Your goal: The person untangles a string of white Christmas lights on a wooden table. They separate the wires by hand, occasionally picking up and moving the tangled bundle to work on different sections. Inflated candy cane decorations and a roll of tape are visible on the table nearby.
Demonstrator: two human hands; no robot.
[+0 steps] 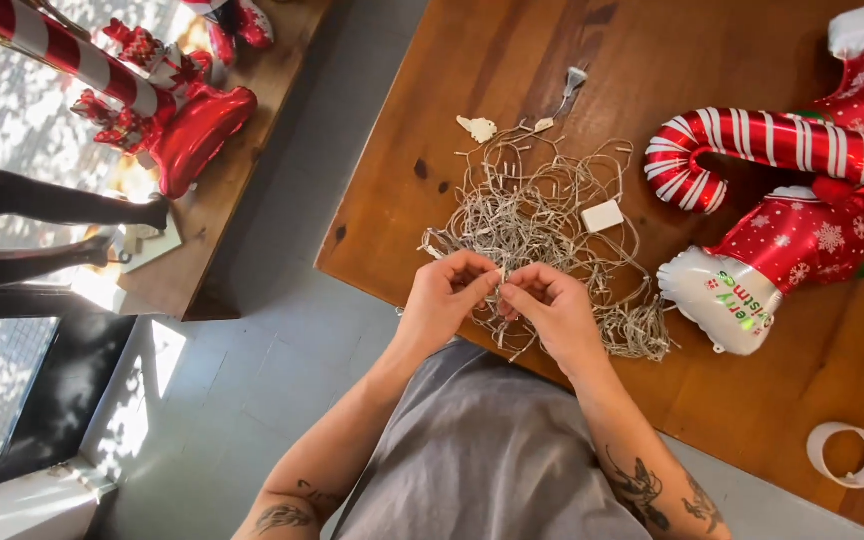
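Note:
A tangled pile of pale string lights (542, 215) lies on the wooden table (552, 60) near its front edge, with a small white box (602, 215) on top and a plug (574, 80) trailing toward the back. My left hand (447, 295) and my right hand (552, 305) meet at the pile's near edge. Both pinch the same strand of the lights between their fingertips, which almost touch. My forearms come up from the bottom of the view over a grey shirt.
To the right lie a foil candy-cane balloon (762, 150) and a red stocking balloon (762, 265). A roll of clear tape (847, 455) sits at the table's near right. A second table (222, 180) at left holds more red foil balloons (187, 125). Grey floor lies between them.

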